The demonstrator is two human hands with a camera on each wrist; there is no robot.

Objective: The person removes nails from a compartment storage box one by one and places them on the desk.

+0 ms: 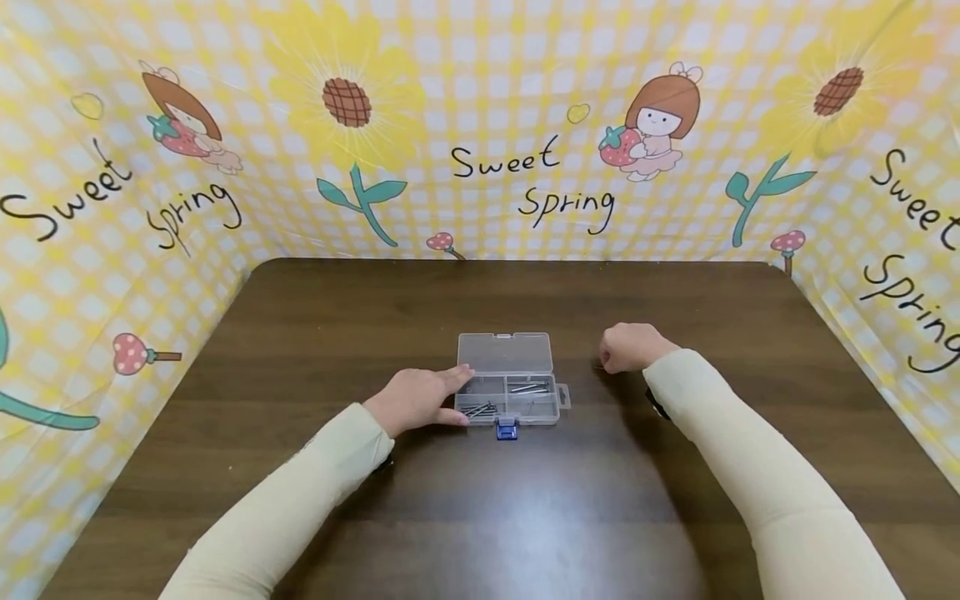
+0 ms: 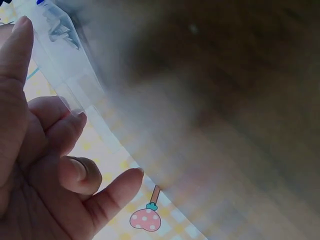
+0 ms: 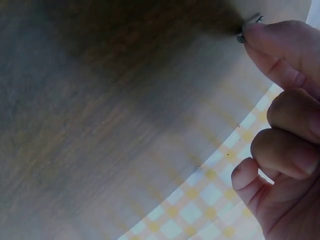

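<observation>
A clear plastic compartment box (image 1: 532,408) lies on the table with its lid (image 1: 504,354) tipped back and its blue latch (image 1: 507,430) at the front. Thin metal pieces (image 1: 480,410), like screws or nails, lie in the front left compartment, and more (image 1: 529,388) in the back right one. At the box's left end rests my left hand (image 1: 416,398), thumb and fingers extended and touching it. To the right of the box, my right hand (image 1: 632,347) pinches a small metal piece with a round head (image 3: 241,39) between thumb and forefinger; its other fingers are curled.
A dark brown wooden table (image 1: 360,308) spreads around the box. Yellow checked cloth (image 1: 480,108) with printed flowers and figures stands along the back and both sides. The box's hanging tab (image 1: 565,396) sticks out on its right.
</observation>
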